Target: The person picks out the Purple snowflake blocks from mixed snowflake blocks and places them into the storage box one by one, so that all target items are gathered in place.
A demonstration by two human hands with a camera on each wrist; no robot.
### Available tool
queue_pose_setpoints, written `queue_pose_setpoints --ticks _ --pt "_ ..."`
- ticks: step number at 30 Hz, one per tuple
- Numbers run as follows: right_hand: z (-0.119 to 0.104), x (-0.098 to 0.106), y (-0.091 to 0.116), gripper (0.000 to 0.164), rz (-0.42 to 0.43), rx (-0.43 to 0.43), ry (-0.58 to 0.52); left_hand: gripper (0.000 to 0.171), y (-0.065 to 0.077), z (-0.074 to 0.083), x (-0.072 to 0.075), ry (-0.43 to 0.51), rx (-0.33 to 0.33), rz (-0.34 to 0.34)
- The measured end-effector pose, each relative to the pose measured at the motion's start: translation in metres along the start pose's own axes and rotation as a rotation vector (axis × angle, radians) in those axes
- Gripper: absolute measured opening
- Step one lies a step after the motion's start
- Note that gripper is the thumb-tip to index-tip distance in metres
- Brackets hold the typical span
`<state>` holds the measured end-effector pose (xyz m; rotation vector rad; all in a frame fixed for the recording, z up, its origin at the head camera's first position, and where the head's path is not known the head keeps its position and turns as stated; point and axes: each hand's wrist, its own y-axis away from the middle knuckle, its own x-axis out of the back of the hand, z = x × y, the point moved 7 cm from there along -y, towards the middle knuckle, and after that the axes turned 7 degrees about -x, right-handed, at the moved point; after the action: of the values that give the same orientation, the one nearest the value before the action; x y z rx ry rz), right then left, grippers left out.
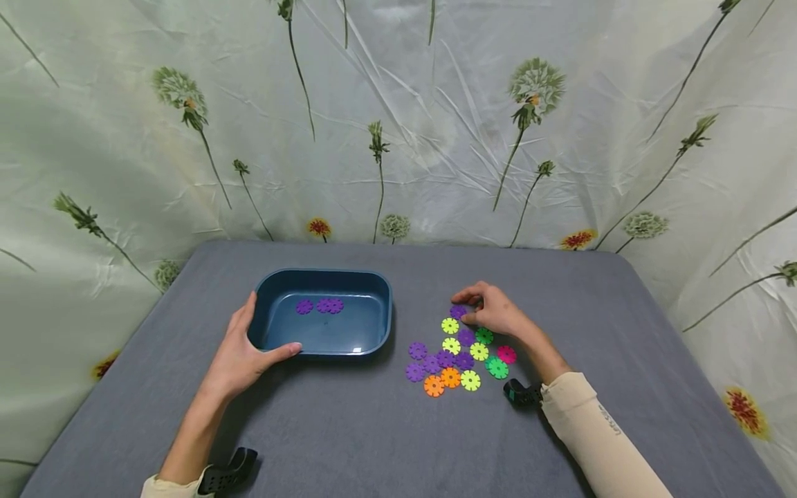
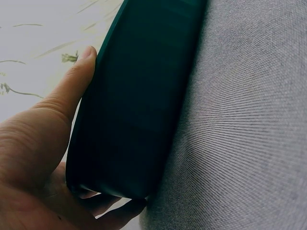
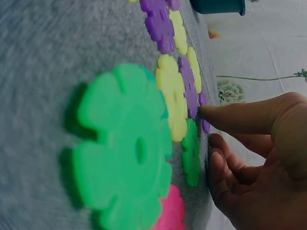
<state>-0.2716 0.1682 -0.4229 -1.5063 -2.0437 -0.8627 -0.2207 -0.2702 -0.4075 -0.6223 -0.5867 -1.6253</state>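
The left hand (image 1: 239,356) grips the blue tray (image 1: 349,328) at its left and near edges; grey tabletop (image 1: 420,290) separates its right rim from the loose discs (image 1: 463,360), where the right hand (image 1: 497,310) pinches the farthest purple disc (image 1: 457,312), short of the far table edge (image 1: 436,250).

Your left hand (image 2: 36,158) has the dark teal tub (image 2: 127,105): thumb (image 2: 72,88) against the rim, fingers (image 2: 125,213) curled at one end. Tub's side wall faces camera, beside grey woven cloth (image 2: 244,115). White plant-print sheet (image 2: 29,45) behind.
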Motion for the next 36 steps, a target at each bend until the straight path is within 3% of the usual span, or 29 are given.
queue_pose_setpoints --ticks 12,27,36 --pt "0.0018 0.0030 -0.0035 0.028 -0.013 0.029 0.093 0.135 -0.0016 -0.0001 0.0007 -0.005 -0.001 0.003" --pt "-0.0003 0.0046 -0.0005 0.023 0.009 0.076 0.019 0.136 -0.0010 -0.0011 -0.0003 -0.009 0.013 -0.005" --pt "0.0000 0.0055 -0.0026 0.026 0.039 0.056 -0.011 0.136 -0.0012 -0.0011 -0.0002 -0.010 0.012 0.004"
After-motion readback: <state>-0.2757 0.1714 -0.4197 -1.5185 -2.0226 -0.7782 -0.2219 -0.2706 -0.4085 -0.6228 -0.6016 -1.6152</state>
